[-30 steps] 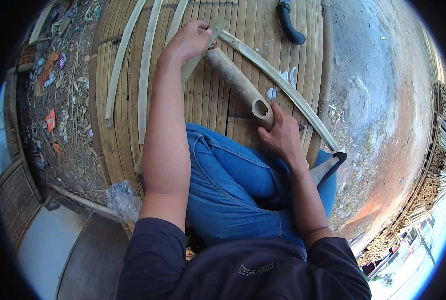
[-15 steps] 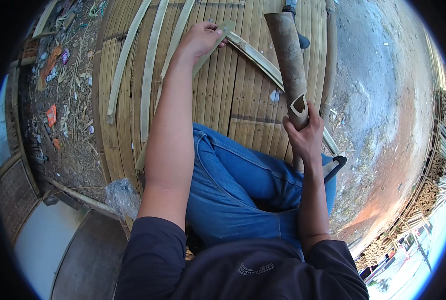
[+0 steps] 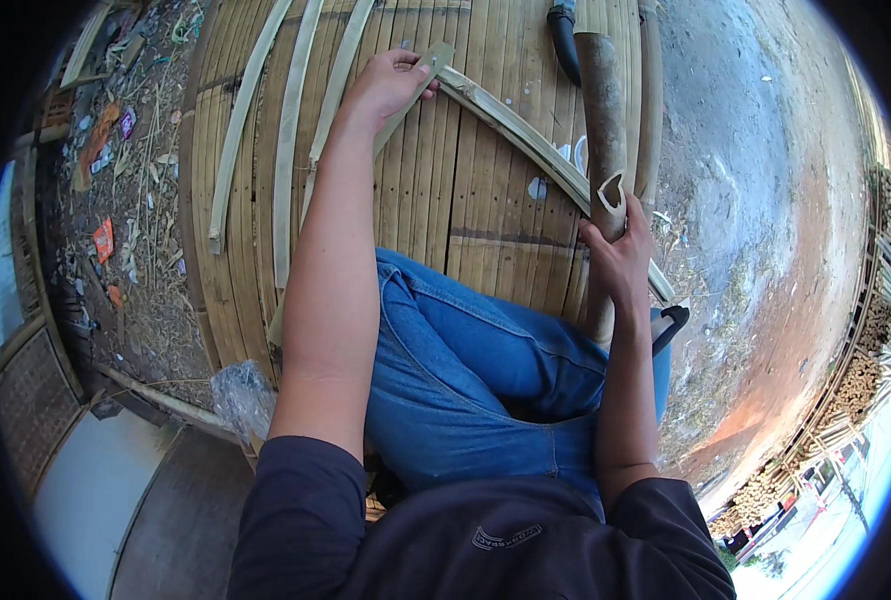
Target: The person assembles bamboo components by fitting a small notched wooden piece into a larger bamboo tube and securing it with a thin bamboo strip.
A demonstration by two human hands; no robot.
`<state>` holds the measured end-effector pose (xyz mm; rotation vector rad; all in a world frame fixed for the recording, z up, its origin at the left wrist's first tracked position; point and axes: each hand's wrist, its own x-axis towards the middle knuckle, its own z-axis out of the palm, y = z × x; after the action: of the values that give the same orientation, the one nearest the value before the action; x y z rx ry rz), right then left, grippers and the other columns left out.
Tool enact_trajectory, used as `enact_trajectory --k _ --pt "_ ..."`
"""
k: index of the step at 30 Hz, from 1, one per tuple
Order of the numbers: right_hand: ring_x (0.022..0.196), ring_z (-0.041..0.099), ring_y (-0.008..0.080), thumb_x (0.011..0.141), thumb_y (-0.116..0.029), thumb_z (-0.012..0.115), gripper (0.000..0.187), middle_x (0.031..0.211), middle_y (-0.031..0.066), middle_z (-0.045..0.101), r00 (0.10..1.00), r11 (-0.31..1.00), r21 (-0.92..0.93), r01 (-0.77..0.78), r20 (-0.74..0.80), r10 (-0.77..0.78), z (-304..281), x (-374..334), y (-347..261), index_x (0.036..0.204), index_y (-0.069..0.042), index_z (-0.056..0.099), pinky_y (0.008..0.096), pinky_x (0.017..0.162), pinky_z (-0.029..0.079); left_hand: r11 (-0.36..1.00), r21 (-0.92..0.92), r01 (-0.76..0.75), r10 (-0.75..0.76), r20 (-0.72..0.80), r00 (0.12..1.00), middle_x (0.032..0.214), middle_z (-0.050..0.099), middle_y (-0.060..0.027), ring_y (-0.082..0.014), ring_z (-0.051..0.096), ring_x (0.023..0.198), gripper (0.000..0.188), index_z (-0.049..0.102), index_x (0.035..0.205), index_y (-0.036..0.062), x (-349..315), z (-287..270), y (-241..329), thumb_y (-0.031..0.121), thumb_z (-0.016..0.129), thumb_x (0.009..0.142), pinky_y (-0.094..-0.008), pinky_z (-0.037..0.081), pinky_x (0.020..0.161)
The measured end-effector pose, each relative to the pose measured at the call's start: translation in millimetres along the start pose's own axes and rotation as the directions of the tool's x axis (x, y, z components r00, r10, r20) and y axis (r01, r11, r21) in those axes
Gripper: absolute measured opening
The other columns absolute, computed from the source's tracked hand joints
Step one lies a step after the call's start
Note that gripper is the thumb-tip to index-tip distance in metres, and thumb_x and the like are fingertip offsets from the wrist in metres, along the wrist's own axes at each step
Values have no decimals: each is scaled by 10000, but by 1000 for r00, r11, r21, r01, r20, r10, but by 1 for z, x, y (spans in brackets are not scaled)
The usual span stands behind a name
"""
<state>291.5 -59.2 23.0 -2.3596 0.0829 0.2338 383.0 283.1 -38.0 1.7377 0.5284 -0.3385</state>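
1. Two hands busy: right hand (image 3: 618,262) grips bamboo tube (image 3: 604,120), now swung upright toward frame top.
2. Left hand (image 3: 386,85) still pinches strip (image 3: 421,78), upper centre.
3. Splitting looks next.

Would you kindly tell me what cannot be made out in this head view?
- Far end of the bamboo tube: cut off by the top edge.
- Black curved object: partly cut off, kind unclear.
- Right hand fingers: wrapped behind the tube.
- Litter on the ground: too small to identify.
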Motion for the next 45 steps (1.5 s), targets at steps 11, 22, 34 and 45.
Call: enact_trajectory --k 11,22,34,45 --pt "1049 670 352 745 -155 757 533 1074 222 684 989 996 3 -90 120 89 9 4 16 1225 27 614 421 928 507 1000 -8 21 -21 -3 1000 1009 746 -94 -151 701 873 358 595 1280 -37 -4 1 6 202 607 1014 -319 527 900" --pt "965 698 359 801 -209 764 494 1024 226 702 989 989 -23 148 16 -148 3 0 -21 1213 5 596 438 871 523 999 29 35 -34 -28 999 980 757 -82 -136 702 854 339 659 1213 -33 -3 2 5 216 663 983 -320 519 916" --pt "929 696 451 878 -322 730 528 992 278 704 950 969 -45 244 210 -229 29 59 -107 1286 -40 549 496 815 536 999 -2 51 -51 41 998 957 761 -49 -128 702 827 335 725 1129 23 -4 -7 4 314 686 968 -354 493 963" --pt "790 684 468 914 -374 695 557 851 271 694 940 906 -310 288 273 -205 46 41 -88 1307 -55 462 543 702 523 987 -144 71 -64 53 997 910 745 -105 -155 716 817 302 688 1048 -9 -1 -3 3 286 680 985 -304 580 790"
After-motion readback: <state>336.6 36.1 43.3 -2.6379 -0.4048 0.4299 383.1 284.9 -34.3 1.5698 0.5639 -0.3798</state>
